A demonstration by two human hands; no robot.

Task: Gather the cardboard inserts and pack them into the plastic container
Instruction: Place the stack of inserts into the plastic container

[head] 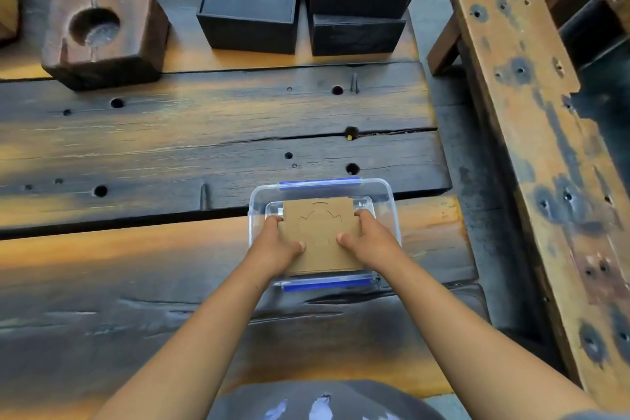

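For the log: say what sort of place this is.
Probably a small packing workshop: a rough, weathered plank table with drill holes, a worn wooden bench, and stacked black boxes beside a wooden block.

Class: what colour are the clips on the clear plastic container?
Blue clips, clearest in the head view.

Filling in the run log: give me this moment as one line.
step: packing | left hand: gripping cardboard inserts | right hand: gripping same | inserts: over open plastic container | container: on wooden table
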